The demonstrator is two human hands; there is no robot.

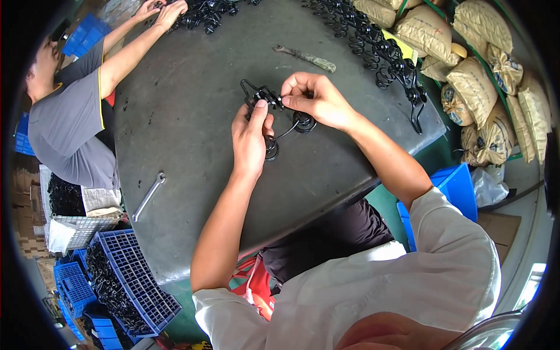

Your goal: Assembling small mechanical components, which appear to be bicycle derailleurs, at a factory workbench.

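Over the dark table, my left hand (249, 140) grips a black double-coil spring tine (304, 123) near a clamp-like black bracket at its top. The two round coils hang below my fingers, joined by a bent wire; a wire loop sticks up past the thumb. My right hand (319, 102) is closed in a pinch at the right end of the bracket. Whatever small piece lies between thumb and forefinger is too hidden to name. Beyond my hands lies a worn tool with a wrapped handle (315, 60). An open-end wrench (150, 196) rests at the table's left side.
A row of black spring tines (373, 49) lines the table's (192, 116) far right edge. At the far left a co-worker (76, 116) handles black parts. Blue crates (137, 274) of black pieces stand lower left; stacked sacks (475, 87) and a blue bin (452, 186) stand right.
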